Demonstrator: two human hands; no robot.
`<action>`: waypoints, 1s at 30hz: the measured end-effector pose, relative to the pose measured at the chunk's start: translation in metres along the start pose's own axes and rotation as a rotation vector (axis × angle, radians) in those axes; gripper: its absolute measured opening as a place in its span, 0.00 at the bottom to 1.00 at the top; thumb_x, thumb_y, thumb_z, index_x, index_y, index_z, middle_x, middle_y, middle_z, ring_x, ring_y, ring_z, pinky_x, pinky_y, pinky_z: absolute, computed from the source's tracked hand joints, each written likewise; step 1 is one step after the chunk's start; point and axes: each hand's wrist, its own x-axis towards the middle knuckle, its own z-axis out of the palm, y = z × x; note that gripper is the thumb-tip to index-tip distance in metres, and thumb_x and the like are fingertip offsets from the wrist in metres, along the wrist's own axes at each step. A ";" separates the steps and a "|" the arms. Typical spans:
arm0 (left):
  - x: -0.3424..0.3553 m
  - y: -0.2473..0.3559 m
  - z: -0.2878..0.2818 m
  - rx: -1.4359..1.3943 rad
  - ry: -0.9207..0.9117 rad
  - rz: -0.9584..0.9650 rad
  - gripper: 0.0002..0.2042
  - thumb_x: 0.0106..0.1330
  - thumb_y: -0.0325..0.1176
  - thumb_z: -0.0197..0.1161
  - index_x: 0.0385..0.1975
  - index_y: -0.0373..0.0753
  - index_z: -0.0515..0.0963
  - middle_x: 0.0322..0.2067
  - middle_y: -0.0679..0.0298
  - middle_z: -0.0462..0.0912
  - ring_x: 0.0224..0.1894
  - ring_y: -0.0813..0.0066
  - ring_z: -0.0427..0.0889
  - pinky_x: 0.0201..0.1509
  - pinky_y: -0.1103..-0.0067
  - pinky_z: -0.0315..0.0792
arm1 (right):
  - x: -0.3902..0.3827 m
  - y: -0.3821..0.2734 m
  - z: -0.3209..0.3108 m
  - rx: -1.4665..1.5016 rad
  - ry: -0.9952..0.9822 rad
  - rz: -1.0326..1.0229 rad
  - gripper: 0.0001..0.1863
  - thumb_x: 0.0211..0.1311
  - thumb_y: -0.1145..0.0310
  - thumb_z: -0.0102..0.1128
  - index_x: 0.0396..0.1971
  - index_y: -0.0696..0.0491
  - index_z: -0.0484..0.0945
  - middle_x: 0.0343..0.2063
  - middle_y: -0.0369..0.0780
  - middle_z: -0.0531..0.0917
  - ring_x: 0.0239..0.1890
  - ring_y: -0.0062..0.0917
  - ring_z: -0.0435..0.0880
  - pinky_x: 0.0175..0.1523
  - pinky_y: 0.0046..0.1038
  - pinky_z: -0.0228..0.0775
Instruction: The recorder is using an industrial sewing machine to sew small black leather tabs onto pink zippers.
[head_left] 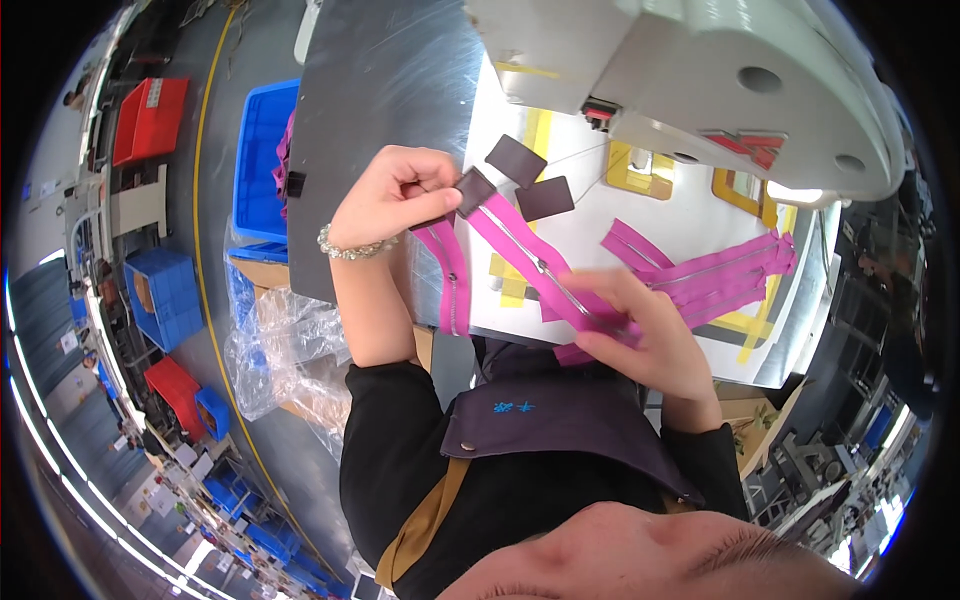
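Containers, left to right: red bin [150,130] across the aisle, contents unclear; blue bins [172,310] stacked below it, something brownish in the opening; big blue bin [262,105] just beside the table's left edge, pink material inside; cardboard box [755,420] by the near right corner, contents too unclear to tell. Surface: grey metal table [385,90], bare along its left side; crumpled clear plastic [290,350] sits off its near left corner. White board [575,235] covers the right part out to the near edge, yellow tape on it. Large off-white machine [690,50] overhangs the far edge; two yellow frames [655,185] lie beneath. Room: grey floor, yellow line [203,95] running along the left. Hands are apart: left hand [390,205] pinches a dark square tab [475,190], thumb against fingers; right hand [650,345] is blurred over the strip's lower end, can't tell if gripping. Held zipper [520,250]: magenta tape, pale teeth, metal slider midway, slanting from the tab toward the board's near edge. Another magenta zipper [452,285] lies left of it, reaching the near edge; two loose dark squares [545,198] above; magenta zipper pile [725,275] toward the board's right edge.
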 end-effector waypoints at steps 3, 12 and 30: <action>-0.004 0.000 -0.007 -0.046 0.063 -0.071 0.10 0.60 0.27 0.60 0.18 0.34 0.69 0.14 0.78 0.58 0.19 0.91 0.52 0.21 0.85 0.46 | -0.016 -0.007 -0.007 0.103 -0.268 -0.015 0.23 0.59 0.81 0.53 0.56 0.52 0.69 0.41 0.40 0.81 0.39 0.25 0.82 0.44 0.25 0.72; 0.000 -0.005 -0.032 0.202 0.149 -0.158 0.10 0.62 0.30 0.59 0.19 0.33 0.74 0.15 0.77 0.65 0.20 0.90 0.59 0.22 0.85 0.53 | 0.025 0.058 0.093 0.310 -0.754 -0.160 0.31 0.68 0.70 0.45 0.67 0.58 0.47 0.67 0.48 0.54 0.70 0.32 0.51 0.69 0.29 0.45; -0.025 0.028 -0.020 1.372 0.572 -0.085 0.24 0.44 0.26 0.68 0.46 0.47 0.75 0.39 0.66 0.78 0.46 0.65 0.74 0.51 0.68 0.61 | -0.024 0.076 0.047 -0.664 -0.122 -0.654 0.24 0.48 0.70 0.63 0.50 0.51 0.74 0.50 0.41 0.76 0.53 0.33 0.74 0.59 0.37 0.63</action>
